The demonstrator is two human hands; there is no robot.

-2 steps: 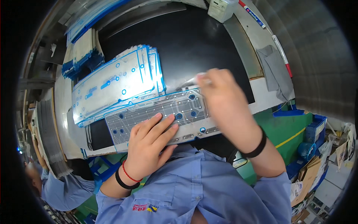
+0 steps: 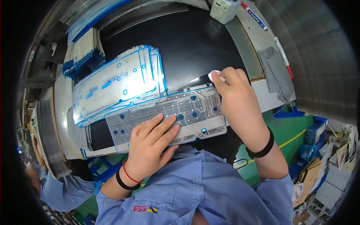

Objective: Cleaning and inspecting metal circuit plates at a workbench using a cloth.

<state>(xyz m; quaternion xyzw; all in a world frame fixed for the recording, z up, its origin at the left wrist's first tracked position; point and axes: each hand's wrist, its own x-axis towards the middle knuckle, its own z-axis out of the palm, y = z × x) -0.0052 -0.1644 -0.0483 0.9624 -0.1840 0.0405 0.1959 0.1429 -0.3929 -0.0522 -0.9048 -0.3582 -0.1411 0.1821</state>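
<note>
A flexible printed circuit sheet (image 2: 204, 107), transparent grey with fine silver traces, white dots and blue rings, lies on the black work surface in front of me. My left hand (image 2: 150, 144) rests flat on its lower middle, fingers spread. At the sheet's upper right corner, my right hand (image 2: 238, 95) pinches a small crumpled white wipe (image 2: 214, 76), just beside the comb-like connector strip. The fingers partly cover the wipe. A stack of similar blue-edged sheets (image 2: 101, 84) sits at the far left of the one under my left hand.
The black mat (image 2: 187, 45) spreads beyond the sheets. Behind the stack stands a bundle of blue-tipped sheets (image 2: 84, 50). A white plastic bottle (image 2: 224, 10), two markers (image 2: 255, 15) and a grey cloth (image 2: 276, 71) line the right side. Another person's blue sleeve (image 2: 63, 191) shows at left.
My right hand has moved right with the white wipe, uncovering the sheet's right end. My left hand and the sheet have stayed in place.
</note>
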